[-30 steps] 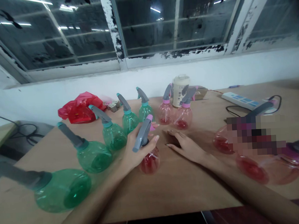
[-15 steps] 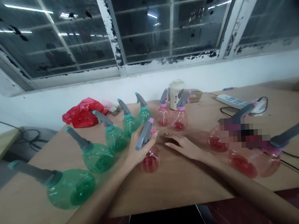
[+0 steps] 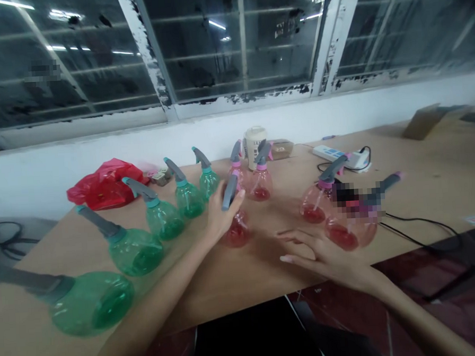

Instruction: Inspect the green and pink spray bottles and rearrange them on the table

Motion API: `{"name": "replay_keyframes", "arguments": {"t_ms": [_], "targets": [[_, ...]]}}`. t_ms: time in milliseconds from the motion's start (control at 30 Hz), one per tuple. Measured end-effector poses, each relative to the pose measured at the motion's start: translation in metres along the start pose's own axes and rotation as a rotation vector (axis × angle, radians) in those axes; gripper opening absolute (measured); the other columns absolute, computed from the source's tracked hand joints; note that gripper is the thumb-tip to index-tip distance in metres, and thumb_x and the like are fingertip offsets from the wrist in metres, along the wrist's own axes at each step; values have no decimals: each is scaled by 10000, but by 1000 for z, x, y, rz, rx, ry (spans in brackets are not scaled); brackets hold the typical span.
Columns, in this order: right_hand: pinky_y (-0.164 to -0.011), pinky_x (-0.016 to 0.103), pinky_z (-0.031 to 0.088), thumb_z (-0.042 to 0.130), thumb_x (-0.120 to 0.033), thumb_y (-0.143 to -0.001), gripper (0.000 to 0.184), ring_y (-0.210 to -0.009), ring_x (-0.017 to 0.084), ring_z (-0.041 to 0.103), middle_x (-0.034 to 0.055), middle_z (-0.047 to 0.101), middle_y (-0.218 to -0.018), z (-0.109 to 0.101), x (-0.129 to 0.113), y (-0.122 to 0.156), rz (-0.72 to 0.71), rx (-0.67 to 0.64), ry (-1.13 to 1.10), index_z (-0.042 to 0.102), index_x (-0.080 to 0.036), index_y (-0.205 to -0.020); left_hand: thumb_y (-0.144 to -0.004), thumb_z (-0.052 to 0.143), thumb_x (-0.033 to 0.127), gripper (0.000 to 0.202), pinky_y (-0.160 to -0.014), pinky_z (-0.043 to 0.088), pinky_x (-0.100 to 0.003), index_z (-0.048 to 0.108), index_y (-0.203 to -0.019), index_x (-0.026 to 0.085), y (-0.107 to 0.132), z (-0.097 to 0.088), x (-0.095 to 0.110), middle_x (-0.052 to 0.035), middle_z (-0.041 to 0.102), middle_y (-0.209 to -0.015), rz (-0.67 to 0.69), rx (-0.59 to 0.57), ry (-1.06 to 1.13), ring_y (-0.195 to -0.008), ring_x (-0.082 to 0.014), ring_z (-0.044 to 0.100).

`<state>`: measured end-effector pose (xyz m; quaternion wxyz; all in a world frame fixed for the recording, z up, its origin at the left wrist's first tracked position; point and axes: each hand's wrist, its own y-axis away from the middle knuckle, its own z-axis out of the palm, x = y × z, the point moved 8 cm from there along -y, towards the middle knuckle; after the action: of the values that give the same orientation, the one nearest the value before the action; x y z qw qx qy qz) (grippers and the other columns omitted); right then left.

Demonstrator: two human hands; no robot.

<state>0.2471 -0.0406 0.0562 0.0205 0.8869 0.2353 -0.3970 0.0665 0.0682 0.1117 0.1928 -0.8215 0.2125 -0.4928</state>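
Note:
My left hand [image 3: 220, 216] is wrapped round the neck of a pink spray bottle [image 3: 235, 228] with a grey trigger head, standing on the wooden table [image 3: 242, 273]. My right hand [image 3: 320, 253] lies flat near the table's front edge with its fingers spread, holding nothing. It is closest to two pink spray bottles [image 3: 346, 231] on the right. To the left stands a curved row of several green spray bottles [image 3: 133, 250]. Two more pink bottles [image 3: 260, 183] stand behind the held one.
A red plastic bag [image 3: 102, 187] lies at the back left by the wall. A lidded cup [image 3: 255, 145] stands at the back. A white power strip [image 3: 338, 155] with black cables lies at the right. A cardboard box [image 3: 421, 121] sits far right. Windows run above.
My right hand has drawn back toward the table's front edge, away from the held bottle. The view has swung right and back; my left hand keeps its hold on the pink bottle.

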Motion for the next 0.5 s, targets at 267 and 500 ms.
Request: {"name": "replay_keyframes", "arguments": {"t_ms": [267, 500], "targets": [[-936, 375, 478, 537, -444, -845, 385, -1076, 216, 596, 61, 610, -1211, 3, 23, 66, 190, -86, -93, 579, -237, -1167, -757, 637, 486, 702, -931, 427, -487, 345, -1347, 239, -9, 22, 19, -117, 531, -1239, 57, -140, -102, -1121, -309, 525], [-908, 431, 492, 536, -472, -826, 333, -1008, 268, 635, 68, 686, -1079, -8, 45, 98, 312, 13, -84, 663, -266, -1054, -693, 671, 535, 821, -1012, 346, -536, 316, -1345, 184, 41, 1, -2, -171, 425, -1305, 21, -172, -309, -1244, -345, 397]]}}
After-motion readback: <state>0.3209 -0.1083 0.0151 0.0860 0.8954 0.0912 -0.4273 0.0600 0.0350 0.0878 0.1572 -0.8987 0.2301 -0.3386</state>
